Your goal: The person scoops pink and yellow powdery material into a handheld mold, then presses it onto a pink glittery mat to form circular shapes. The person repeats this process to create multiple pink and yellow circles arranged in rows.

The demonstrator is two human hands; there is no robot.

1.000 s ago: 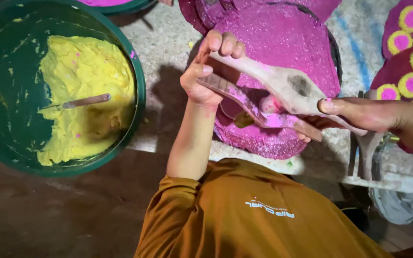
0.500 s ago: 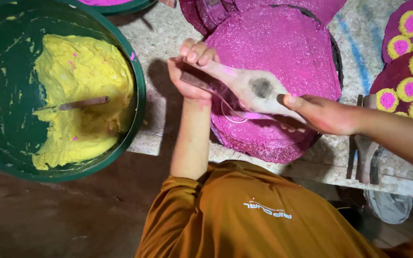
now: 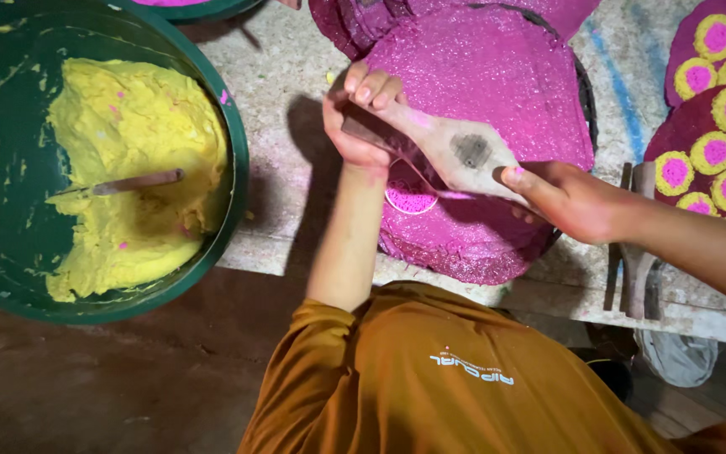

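the left hand [image 3: 361, 118] pinches the wooden paddle [image 3: 455, 151] by its handle; the right hand [image 3: 569, 197] clamps the blade. it should press evenly over the pink paste disc [image 3: 481, 76]

The wooden paddle [image 3: 464, 151], gripped by the left hand [image 3: 363, 118] and the right hand [image 3: 573, 197], looks like pale matt wood, smooth, with a dark stain in the middle and pink dust on its grain. The pink disc [image 3: 481, 92] below it has a coarse, granular surface that glitters as if wet. The green tub [image 3: 237, 176] at the worktop's left edge looks like smooth, slightly glossy plastic; the yellow paste [image 3: 128, 143] in it is thick, soft and matt. The worktop [image 3: 283, 67] is rough, pale, speckled stone or concrete. The orange shirt [image 3: 430, 378] is matt cloth.
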